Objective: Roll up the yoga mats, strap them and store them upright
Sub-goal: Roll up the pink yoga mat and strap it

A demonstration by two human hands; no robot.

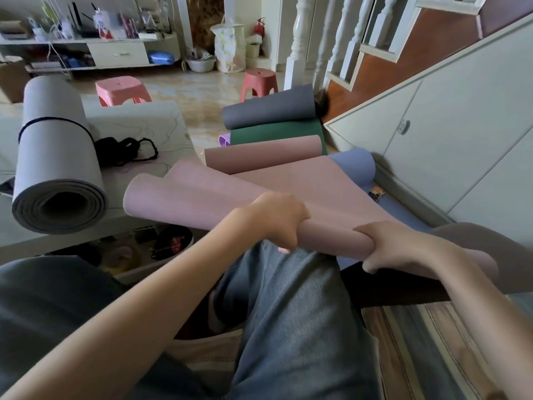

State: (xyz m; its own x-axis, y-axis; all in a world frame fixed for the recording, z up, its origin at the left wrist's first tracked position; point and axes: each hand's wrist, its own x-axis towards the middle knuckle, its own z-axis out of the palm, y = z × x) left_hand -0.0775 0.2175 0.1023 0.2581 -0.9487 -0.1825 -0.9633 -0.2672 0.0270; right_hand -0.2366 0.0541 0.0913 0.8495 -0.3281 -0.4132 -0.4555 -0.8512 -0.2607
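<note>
A pink yoga mat [219,194] lies partly rolled across my lap, its loose end spreading away toward the floor. My left hand [278,219] grips the tight roll from above, and my right hand [401,246] grips the same roll further right. A grey mat [57,157] lies rolled on the low table, bound with a thin dark strap [54,121]. Several black straps [124,150] lie beside it. On the floor ahead are a dusty-pink mat [262,155], a green mat [277,132], a dark grey mat [268,109] and a blue mat [354,164], all loosely curled.
The low white table [150,119] stands at my left with a shelf of clutter below. Two pink stools [122,89] [259,82] stand on the tiled floor. White cabinet doors [432,131] and a staircase rise at right. A small cube [376,193] lies by the blue mat.
</note>
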